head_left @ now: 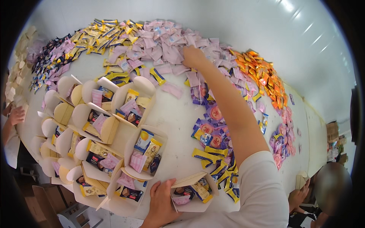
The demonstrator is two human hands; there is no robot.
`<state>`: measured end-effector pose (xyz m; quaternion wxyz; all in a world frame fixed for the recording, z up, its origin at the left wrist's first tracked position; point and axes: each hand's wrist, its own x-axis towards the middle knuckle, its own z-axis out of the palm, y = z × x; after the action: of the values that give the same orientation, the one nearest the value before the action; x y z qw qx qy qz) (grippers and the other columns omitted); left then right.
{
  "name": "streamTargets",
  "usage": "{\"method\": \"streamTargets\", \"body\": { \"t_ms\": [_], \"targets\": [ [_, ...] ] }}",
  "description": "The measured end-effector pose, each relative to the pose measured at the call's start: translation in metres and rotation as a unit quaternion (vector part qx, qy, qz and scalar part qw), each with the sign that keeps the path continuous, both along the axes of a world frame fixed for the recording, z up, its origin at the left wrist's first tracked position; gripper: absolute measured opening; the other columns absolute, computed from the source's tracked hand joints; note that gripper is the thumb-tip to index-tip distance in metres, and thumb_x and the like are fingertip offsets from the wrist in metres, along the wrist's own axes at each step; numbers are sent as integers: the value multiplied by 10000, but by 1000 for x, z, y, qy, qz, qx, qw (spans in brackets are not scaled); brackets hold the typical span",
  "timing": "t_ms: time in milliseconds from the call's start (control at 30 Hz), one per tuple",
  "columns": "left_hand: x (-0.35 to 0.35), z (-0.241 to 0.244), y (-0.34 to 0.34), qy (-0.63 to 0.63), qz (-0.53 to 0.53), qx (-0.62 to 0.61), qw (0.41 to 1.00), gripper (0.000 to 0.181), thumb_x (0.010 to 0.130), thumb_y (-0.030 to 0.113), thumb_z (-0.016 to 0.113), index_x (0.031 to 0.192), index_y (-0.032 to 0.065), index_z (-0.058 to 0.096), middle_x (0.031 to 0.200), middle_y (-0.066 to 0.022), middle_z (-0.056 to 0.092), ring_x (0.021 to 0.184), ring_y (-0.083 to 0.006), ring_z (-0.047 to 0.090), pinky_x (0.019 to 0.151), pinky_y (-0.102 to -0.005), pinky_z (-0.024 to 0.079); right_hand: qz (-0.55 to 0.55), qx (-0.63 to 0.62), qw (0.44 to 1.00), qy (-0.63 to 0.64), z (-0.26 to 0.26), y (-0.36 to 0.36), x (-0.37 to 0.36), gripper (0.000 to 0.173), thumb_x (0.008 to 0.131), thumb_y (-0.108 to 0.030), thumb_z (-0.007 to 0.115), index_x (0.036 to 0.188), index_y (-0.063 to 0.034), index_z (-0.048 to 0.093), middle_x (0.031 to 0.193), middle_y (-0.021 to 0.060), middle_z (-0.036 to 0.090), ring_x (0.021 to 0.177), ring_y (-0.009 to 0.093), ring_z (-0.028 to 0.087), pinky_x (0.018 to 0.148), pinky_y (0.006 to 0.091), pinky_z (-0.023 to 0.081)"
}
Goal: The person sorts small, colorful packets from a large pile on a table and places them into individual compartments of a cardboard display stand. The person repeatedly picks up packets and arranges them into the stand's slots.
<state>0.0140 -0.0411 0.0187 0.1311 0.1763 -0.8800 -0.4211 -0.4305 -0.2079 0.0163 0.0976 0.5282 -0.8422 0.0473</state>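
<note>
My left hand (pixel 163 199) grips the side of an open cream-coloured paperboard box (pixel 191 206) near the table's front edge. Inside that box lie a yellow-and-cream snack packet (pixel 202 191), dark wrapped wafers (pixel 184 191) and a pink-striped packet (pixel 181 200). Far across the table, my right hand (pixel 195 58) reaches into a heap of pale pink packets (pixel 168 52). Its fingertips are hidden among them, so whether it holds one is unclear. Left of my left hand, several filled open boxes (pixel 146 175) stand close together with their rounded flaps up.
Yellow packets (pixel 105 34), dark small packets (pixel 52 54) and orange packets (pixel 258 71) are heaped along the table's back. Purple round-print packets (pixel 214 114) and yellow sticks (pixel 211 155) lie under and beside my right arm. Other people's hands show at the left (pixel 17 115) and right (pixel 298 195).
</note>
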Motion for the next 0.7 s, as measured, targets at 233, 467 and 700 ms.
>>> {"method": "streamTargets", "body": {
  "t_ms": [233,467,700],
  "targets": [
    [0,-3,4,45,12,-5,999,899,617,218,781,1321,4,266,1184,-197,491,1070,-406,451,965,-496,278,-88,-103,991,-26,2,59,-44,374,687,-233,653,988,-34,556,869,214,605,825,345,607,699,459,487],
    [2,8,2,-19,15,-24,999,995,573,182,809,1341,-14,207,1186,-193,483,1084,-357,454,959,-475,305,104,-98,955,-261,15,-15,92,647,658,-462,716,999,61,548,1025,246,585,973,357,563,818,392,450],
    [-5,-4,10,4,47,11,999,803,513,195,773,1181,-17,380,1111,-146,470,1067,-316,434,1001,-476,210,105,-118,908,-387,-1,-2,75,406,741,-260,653,1025,7,537,894,202,624,830,270,637,649,376,507]
  ]
}}
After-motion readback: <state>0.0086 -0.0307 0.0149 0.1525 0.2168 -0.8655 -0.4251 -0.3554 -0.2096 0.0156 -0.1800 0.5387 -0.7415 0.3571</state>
